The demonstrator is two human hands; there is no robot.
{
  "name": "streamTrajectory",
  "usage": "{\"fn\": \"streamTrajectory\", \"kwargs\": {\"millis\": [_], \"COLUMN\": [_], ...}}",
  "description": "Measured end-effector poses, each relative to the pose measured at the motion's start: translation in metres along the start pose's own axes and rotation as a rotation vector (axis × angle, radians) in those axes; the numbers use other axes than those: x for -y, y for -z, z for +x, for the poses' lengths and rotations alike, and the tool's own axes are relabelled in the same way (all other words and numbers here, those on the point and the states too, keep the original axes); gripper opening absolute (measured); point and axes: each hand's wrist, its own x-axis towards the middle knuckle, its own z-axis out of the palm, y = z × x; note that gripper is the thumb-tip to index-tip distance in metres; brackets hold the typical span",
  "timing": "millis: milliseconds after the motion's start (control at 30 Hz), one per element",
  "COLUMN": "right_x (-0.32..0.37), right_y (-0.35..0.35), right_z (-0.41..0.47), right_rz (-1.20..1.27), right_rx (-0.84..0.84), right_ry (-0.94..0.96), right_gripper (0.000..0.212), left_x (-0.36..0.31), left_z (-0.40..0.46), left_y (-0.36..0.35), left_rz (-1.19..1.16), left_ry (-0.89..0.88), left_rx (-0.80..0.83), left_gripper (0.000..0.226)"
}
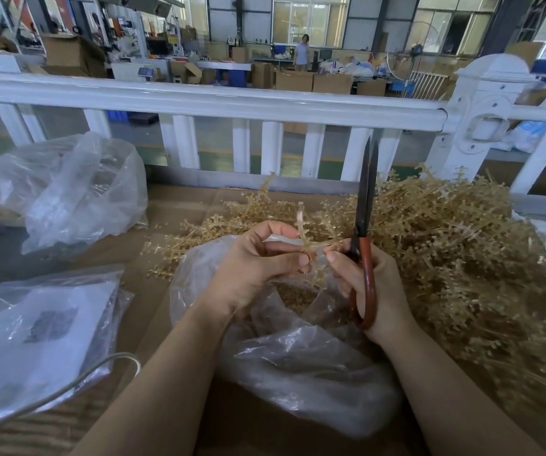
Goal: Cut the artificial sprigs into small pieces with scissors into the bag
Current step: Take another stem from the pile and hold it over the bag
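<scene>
Cutting pauses: my left hand pinches a tan plastic sprig over the clear bag; right hand grips red-handled scissors, blades together at twelve o'clock; next, I judge, spread them.

The single head-worn camera looked forward and down from close above the counter, across its far edge to the white railing and the workshop beyond.

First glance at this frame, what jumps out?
The scissors with red handles, blades pointing up at centre, gripped by the right hand. Beside them the left hand pinches a tan sprig over the open clear bag. A big heap of sprigs fills the right side, before a white railing.
</scene>
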Motion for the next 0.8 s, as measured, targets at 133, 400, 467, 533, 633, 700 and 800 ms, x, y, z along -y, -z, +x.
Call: {"fn": "streamTrajectory", "kwargs": {"millis": [133, 400, 467, 533, 633, 700, 800], "right_x": [-0.0003, 0.0012, 0.0013, 0.0009, 0.0007, 0.0005, 0.0022], "right_y": [-0.0004, -0.0003, -0.0004, 0.0005, 0.0018, 0.0018, 0.0022], "right_z": [0.0006, 0.0006, 0.0006, 0.0003, 0.0001, 0.0006, 0.0001], "right_rz": [0.019, 0.016, 0.026, 0.047, 0.056, 0.090, 0.133], "right_rx": [0.009, 0.009, 0.004, 0.010, -0.006, -0.015, -0.008], "right_ry": [0.007, 0.004, 0.001, -0.001, -0.002, 0.001, 0.002], "right_gripper": [0.020, 0.018, 0.022, 0.029, 0.046, 0.051, 0.053], "left_x": [-0.0011, -0.0032, -0.0040, -0.0039, -0.0031, -0.0040, -0.0055], "left_z": [-0.0001, 0.0002, 0.0001, -0.0004, -0.0011, -0.0013, -0.0016], "left_y": [-0.0010, -0.0007, 0.0003, -0.0003, -0.0049, -0.0070, -0.0064], "left_rz": [0.017, 0.025, 0.029, 0.039, 0.111, 0.221, 0.327], "left_ry": [0.005, -0.014, -0.012, -0.020, -0.161, -0.287, -0.380], "left_rx": [-0.004, 0.017, 0.027, 0.022, -0.060, -0.145, -0.241], "left_gripper": [0.034, 0.029, 0.028, 0.028, 0.025, 0.022, 0.025]}}
